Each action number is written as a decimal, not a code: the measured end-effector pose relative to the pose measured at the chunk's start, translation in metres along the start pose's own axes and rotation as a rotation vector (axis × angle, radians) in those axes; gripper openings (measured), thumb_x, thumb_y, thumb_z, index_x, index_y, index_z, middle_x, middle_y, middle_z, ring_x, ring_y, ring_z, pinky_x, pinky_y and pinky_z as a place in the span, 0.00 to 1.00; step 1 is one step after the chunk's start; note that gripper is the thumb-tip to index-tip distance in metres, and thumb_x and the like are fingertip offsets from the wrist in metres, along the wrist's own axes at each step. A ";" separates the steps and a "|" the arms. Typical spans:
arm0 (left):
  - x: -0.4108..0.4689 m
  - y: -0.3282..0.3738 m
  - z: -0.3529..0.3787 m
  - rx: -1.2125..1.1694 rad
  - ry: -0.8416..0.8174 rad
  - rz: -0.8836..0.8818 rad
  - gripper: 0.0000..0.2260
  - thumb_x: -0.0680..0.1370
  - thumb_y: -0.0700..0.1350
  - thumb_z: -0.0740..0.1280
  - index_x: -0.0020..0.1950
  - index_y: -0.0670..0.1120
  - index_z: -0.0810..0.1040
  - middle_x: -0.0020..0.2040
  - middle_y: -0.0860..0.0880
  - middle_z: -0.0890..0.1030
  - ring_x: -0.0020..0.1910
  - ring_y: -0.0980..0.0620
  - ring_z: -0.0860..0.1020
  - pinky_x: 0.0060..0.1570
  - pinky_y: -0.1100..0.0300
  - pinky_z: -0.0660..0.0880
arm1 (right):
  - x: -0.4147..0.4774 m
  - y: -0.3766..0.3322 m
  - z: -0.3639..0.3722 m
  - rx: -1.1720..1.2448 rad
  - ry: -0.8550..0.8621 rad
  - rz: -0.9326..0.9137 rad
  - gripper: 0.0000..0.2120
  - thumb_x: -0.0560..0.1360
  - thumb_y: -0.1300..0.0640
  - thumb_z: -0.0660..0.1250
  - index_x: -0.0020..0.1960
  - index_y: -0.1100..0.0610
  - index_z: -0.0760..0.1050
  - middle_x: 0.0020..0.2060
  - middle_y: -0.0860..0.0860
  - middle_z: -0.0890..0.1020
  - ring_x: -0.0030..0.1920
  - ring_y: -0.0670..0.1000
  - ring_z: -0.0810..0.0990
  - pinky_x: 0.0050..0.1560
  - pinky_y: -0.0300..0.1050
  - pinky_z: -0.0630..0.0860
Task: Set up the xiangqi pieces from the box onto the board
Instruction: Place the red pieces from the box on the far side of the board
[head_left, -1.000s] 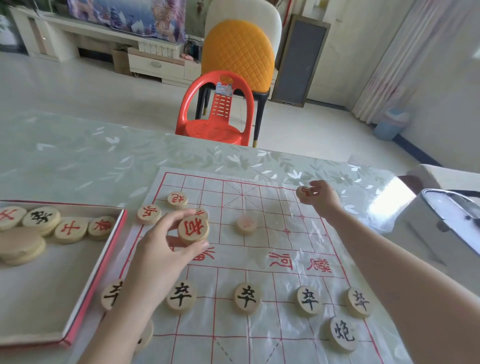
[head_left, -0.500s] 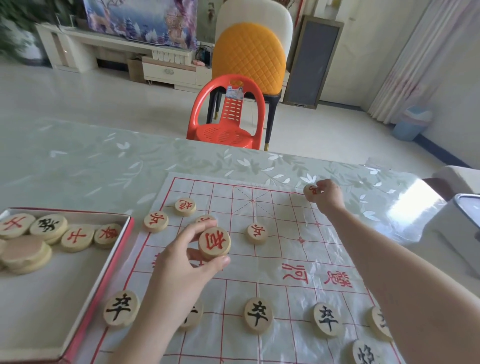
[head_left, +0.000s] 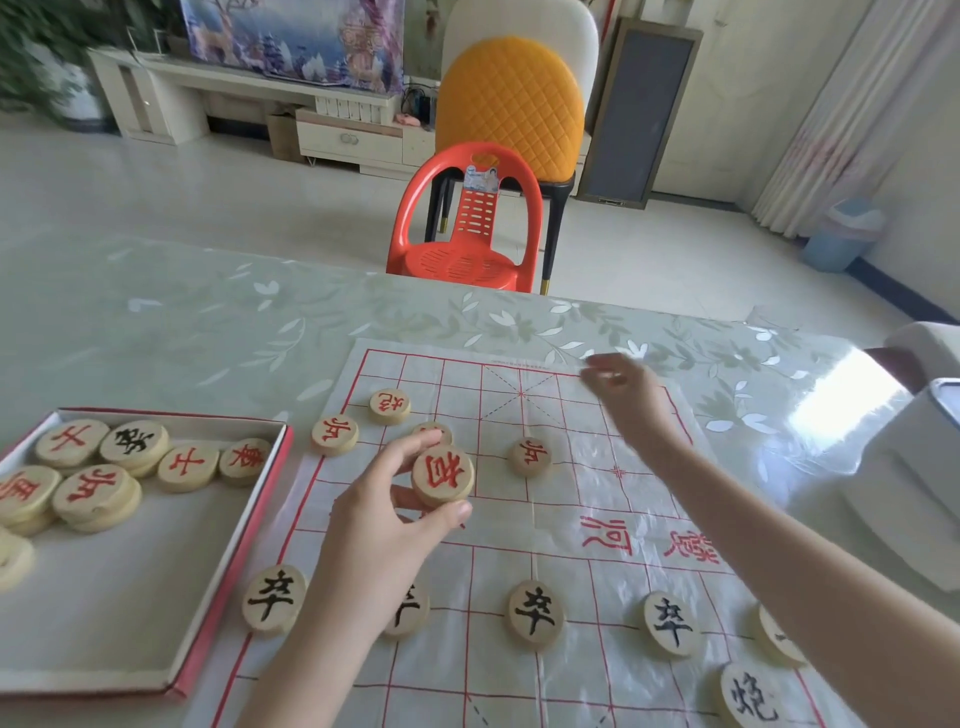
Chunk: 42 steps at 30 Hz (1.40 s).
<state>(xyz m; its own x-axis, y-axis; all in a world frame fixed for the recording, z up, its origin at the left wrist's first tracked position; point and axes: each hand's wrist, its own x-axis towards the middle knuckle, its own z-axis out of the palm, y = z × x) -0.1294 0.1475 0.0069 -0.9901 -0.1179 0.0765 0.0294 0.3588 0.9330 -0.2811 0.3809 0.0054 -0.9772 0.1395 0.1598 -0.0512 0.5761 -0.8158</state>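
The round pale wooden xiangqi pieces (head_left: 530, 457) look smooth and matt, with painted characters. The thin white red-lined board sheet (head_left: 457, 374) is crinkled and shiny, like plastic film. The leaf-patterned table cover (head_left: 208, 332) is glossy and throws glare. The shallow red-edged cardboard box (head_left: 104, 613) is matt inside. The red moulded plastic chair (head_left: 467, 228) has a slight sheen.

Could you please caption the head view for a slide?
Left hand pinches a red-lettered piece over the board; the blurred right hand is near its far edge.
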 end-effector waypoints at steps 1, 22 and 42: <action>0.000 -0.001 0.002 0.016 0.007 0.006 0.24 0.66 0.42 0.75 0.58 0.59 0.74 0.50 0.59 0.81 0.42 0.61 0.80 0.41 0.71 0.74 | -0.024 -0.018 0.005 0.070 -0.110 -0.057 0.07 0.74 0.56 0.67 0.52 0.53 0.78 0.45 0.49 0.82 0.39 0.46 0.78 0.41 0.38 0.71; -0.009 0.005 0.008 0.046 0.003 0.018 0.20 0.71 0.37 0.70 0.58 0.56 0.74 0.52 0.60 0.80 0.42 0.63 0.79 0.42 0.76 0.73 | 0.008 -0.002 0.000 -0.327 0.016 -0.070 0.18 0.70 0.45 0.64 0.33 0.59 0.74 0.26 0.50 0.76 0.34 0.51 0.72 0.33 0.43 0.70; -0.003 0.000 -0.013 0.080 0.049 0.011 0.16 0.72 0.38 0.69 0.54 0.58 0.77 0.47 0.62 0.81 0.42 0.58 0.79 0.42 0.65 0.76 | 0.067 0.043 0.030 -0.651 0.057 -0.040 0.16 0.74 0.48 0.59 0.43 0.59 0.79 0.39 0.58 0.78 0.60 0.55 0.63 0.54 0.48 0.56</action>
<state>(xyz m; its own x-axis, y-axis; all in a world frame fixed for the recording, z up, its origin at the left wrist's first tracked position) -0.1250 0.1357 0.0112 -0.9817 -0.1583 0.1056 0.0270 0.4331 0.9009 -0.3550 0.3903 -0.0354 -0.9637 0.1403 0.2271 0.0656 0.9492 -0.3078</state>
